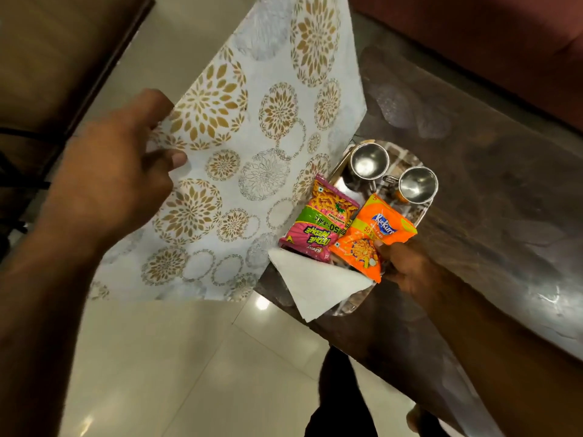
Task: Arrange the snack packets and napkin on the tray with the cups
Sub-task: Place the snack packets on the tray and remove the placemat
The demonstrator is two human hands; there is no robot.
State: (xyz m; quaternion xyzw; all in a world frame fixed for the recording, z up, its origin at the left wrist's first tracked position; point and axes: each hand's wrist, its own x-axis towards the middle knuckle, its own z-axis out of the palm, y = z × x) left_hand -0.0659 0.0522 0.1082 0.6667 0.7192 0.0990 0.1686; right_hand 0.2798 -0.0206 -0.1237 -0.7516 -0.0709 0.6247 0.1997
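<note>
A shiny steel tray (421, 212) lies on a dark glossy table. Two steel cups (369, 160) (418, 185) stand at its far end. A pink snack packet (318, 227) lies on the tray's left part. Beside it an orange snack packet (373, 233) is pinched at its near corner by my right hand (407, 268). A folded white napkin (318, 285) rests over the tray's near end, its tip past the rim. My left hand (116, 171) grips the edge of a large white cloth with gold flower prints (252, 152), held up to the left of the tray.
The dark table (489, 231) runs diagonally from upper middle to lower right. A reddish sofa (504, 42) lies beyond it. Cream floor tiles (189, 373) fill the lower left. A dark wooden piece of furniture (47, 58) stands at the upper left.
</note>
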